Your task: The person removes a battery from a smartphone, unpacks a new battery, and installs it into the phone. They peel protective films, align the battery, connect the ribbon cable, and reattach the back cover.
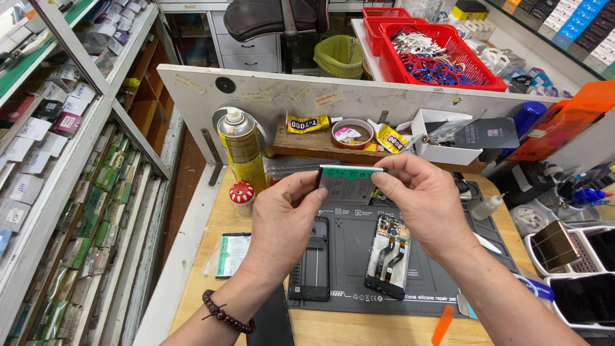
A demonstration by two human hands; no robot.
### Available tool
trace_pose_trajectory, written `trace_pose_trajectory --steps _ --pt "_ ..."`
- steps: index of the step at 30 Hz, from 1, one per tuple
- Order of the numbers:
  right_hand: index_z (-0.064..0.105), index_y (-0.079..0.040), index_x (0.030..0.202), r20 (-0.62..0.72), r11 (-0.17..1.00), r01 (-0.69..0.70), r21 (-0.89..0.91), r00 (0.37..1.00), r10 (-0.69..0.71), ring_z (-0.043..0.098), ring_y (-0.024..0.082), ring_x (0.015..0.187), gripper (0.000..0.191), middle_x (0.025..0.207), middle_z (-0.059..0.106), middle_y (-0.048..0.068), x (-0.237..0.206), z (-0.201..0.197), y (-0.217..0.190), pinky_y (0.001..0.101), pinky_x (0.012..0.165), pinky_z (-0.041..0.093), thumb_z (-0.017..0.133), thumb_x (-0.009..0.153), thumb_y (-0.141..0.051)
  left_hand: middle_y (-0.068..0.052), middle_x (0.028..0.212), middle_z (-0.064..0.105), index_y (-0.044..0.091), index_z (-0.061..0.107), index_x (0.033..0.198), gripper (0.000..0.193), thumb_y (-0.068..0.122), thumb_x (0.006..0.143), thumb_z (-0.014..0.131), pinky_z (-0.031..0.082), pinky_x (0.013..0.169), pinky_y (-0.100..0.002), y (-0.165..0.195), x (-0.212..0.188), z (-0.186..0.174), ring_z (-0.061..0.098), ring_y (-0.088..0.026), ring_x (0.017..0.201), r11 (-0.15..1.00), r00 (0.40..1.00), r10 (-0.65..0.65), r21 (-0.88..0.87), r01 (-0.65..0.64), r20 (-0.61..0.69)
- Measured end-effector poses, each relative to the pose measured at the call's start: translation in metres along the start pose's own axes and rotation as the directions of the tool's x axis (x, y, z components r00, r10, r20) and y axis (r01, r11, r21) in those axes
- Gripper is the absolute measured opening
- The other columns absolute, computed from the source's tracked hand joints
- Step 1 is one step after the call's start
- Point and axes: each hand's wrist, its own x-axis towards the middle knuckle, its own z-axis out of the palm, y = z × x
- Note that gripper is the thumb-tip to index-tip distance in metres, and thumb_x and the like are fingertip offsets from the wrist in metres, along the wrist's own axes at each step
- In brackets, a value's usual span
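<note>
Both my hands hold a flat grey phone battery point(348, 184) with a green top edge, raised above the dark repair mat point(349, 247). My left hand point(282, 221) grips its left end, and a beaded bracelet sits on that wrist. My right hand point(423, 202) pinches its right end. On the mat below lie a black phone back frame point(312, 259) at the left and an opened phone body point(387, 256) with its circuit board and flex cables showing.
A yellow spray can point(244, 150) and a red mushroom-shaped item point(242, 194) stand at the left. A packaged battery point(232, 254) lies left of the mat. Glue tubes, a tape roll point(352, 133), a white box, a small bottle point(487, 207) and an orange pry tool point(442, 325) surround the mat.
</note>
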Motion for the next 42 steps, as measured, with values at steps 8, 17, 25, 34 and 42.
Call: trace_pose_trajectory --steps 8,17,25,34,42 --pt "0.069 -0.006 0.106 0.021 0.914 -0.348 0.208 0.936 0.351 0.066 0.011 0.077 0.019 0.087 0.072 0.002 0.006 -0.005 0.008 0.0292 0.069 0.053 0.073 0.088 -0.011 -0.016 0.103 0.077 0.01 0.051 0.148 0.047 0.009 0.102 0.06 0.062 0.072 -0.035 -0.005 0.0 -0.006 0.073 -0.02 0.085 0.934 0.95 -0.3 -0.174 0.311 0.087" --pt "0.069 -0.009 0.105 0.143 0.797 -0.518 0.31 0.855 0.499 0.063 0.012 0.073 0.019 0.088 0.069 0.001 0.012 -0.012 0.014 0.0335 0.07 0.054 0.071 0.09 -0.021 -0.006 0.105 0.075 0.008 0.076 0.117 0.03 0.006 0.087 0.073 0.058 0.08 -0.025 -0.01 -0.004 -0.009 0.071 -0.013 0.092 0.941 0.978 0.168 0.277 -0.196 0.122" --pt "0.066 -0.01 0.112 0.301 0.773 -0.488 0.405 0.87 0.391 0.069 0.017 0.085 0.025 0.093 0.072 0.006 0.004 -0.012 0.014 0.0366 0.074 0.058 0.061 0.095 -0.027 -0.002 0.087 0.072 0.004 0.08 0.102 0.018 0.016 0.089 0.076 0.054 0.069 -0.023 -0.009 0.0 -0.012 0.063 -0.007 0.078 0.969 0.999 0.041 0.242 -0.04 -0.001" --pt "0.072 -0.001 0.113 0.188 0.903 -0.33 0.274 0.939 0.286 0.069 0.013 0.086 0.027 0.098 0.074 0.005 -0.001 -0.003 0.012 0.0323 0.078 0.058 0.067 0.094 -0.019 -0.004 0.085 0.075 0.003 0.072 0.105 0.022 0.014 0.087 0.072 0.057 0.065 -0.027 -0.006 -0.001 -0.005 0.068 -0.011 0.072 0.913 0.907 -0.401 -0.027 0.407 0.126" --pt "0.071 -0.003 0.11 0.264 0.87 -0.399 0.288 0.907 0.329 0.071 0.016 0.084 0.024 0.095 0.075 0.006 -0.007 0.001 0.004 0.035 0.078 0.057 0.065 0.095 -0.02 -0.005 0.09 0.075 0.001 0.074 0.104 0.023 0.019 0.091 0.071 0.056 0.069 -0.027 -0.01 0.006 0.003 0.068 -0.01 0.075 0.849 0.904 -0.4 -0.311 0.427 0.148"
